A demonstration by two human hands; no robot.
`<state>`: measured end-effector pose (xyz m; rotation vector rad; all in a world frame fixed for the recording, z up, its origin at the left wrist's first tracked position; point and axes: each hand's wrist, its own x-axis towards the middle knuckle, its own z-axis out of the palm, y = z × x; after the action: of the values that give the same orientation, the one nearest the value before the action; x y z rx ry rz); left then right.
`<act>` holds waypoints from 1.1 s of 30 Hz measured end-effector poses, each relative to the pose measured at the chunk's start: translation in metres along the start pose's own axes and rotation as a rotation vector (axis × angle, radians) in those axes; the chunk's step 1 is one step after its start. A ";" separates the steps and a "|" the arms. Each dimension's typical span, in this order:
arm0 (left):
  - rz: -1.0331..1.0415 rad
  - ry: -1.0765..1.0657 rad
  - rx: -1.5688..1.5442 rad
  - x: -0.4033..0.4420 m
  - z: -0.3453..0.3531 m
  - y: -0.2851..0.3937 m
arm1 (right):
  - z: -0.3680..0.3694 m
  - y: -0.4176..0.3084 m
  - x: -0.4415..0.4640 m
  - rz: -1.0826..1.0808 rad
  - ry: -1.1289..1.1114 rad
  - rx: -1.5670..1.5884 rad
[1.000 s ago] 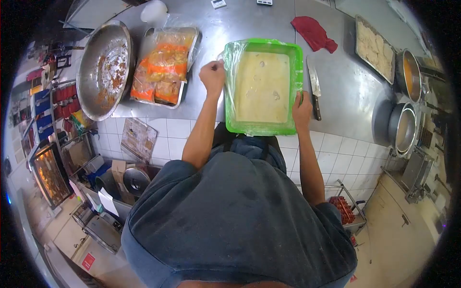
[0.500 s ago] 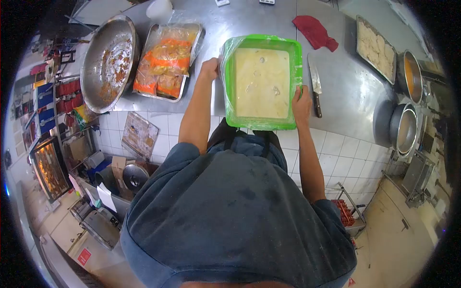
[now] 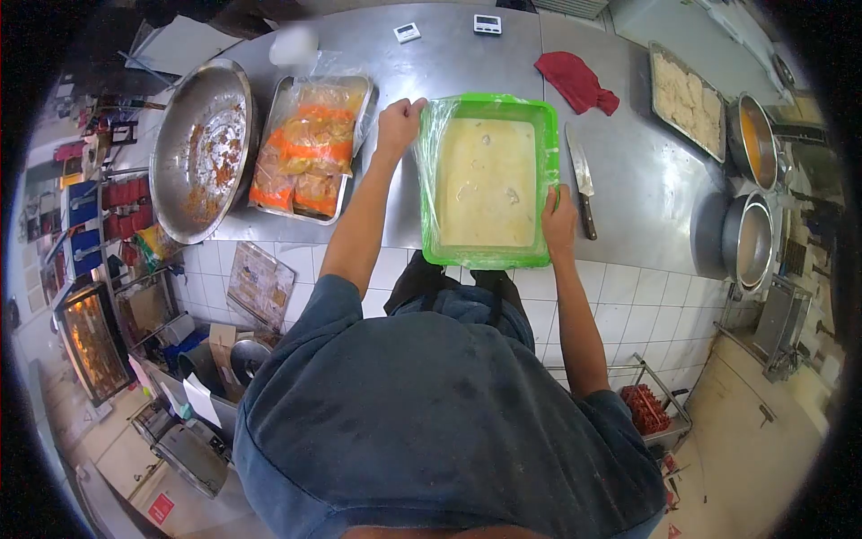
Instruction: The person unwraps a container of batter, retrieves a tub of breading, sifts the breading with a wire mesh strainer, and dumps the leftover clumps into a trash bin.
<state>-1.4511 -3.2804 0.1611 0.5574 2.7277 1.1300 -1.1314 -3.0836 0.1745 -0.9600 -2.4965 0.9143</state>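
A green rectangular tub (image 3: 547, 171) of pale, creamy liquid (image 3: 489, 193) sits at the table's near edge in front of me. A few small lumps break the liquid's surface. Clear plastic film (image 3: 435, 166) lies over the tub's left side and hangs there in folds. My left hand (image 3: 398, 128) is closed on the film by the far left corner. On the right side, my right hand (image 3: 558, 223) grips the tub's rim. A knife (image 3: 582, 175) with a dark handle lies just right of the tub.
Left of the tub, a metal tray (image 3: 337, 202) holds plastic-bagged orange food (image 3: 310, 153) beside a large stained steel bowl (image 3: 202, 153). A red cloth (image 3: 575, 81), a tray of pale pieces (image 3: 687, 99) and metal bowls (image 3: 752, 238) occupy the right. Two timers (image 3: 487, 25) stand behind.
My left hand has moved up along the tub's left side toward its far corner. My right hand stays on the rim. The whole view has shifted slightly, showing more of the table's back.
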 end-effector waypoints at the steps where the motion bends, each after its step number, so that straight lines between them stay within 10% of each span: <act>1: 0.009 0.036 0.030 0.003 0.003 -0.005 | 0.000 -0.002 0.003 -0.021 0.011 0.003; 14: -0.150 0.140 0.090 -0.009 0.059 -0.046 | 0.004 -0.003 0.006 0.057 -0.040 -0.068; 21: -0.452 -0.250 -0.843 -0.048 0.048 -0.082 | 0.006 -0.002 0.002 0.049 -0.024 -0.052; 26: -0.355 0.109 -0.244 -0.083 0.003 0.037 | 0.007 -0.003 0.003 0.047 -0.004 -0.055; 33: -0.372 -0.054 0.013 -0.080 0.016 0.066 | 0.001 -0.008 0.005 0.010 0.019 -0.037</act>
<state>-1.3543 -3.2584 0.1953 0.0709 2.6415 0.9859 -1.1395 -3.0853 0.1800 -0.9897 -2.5030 0.8607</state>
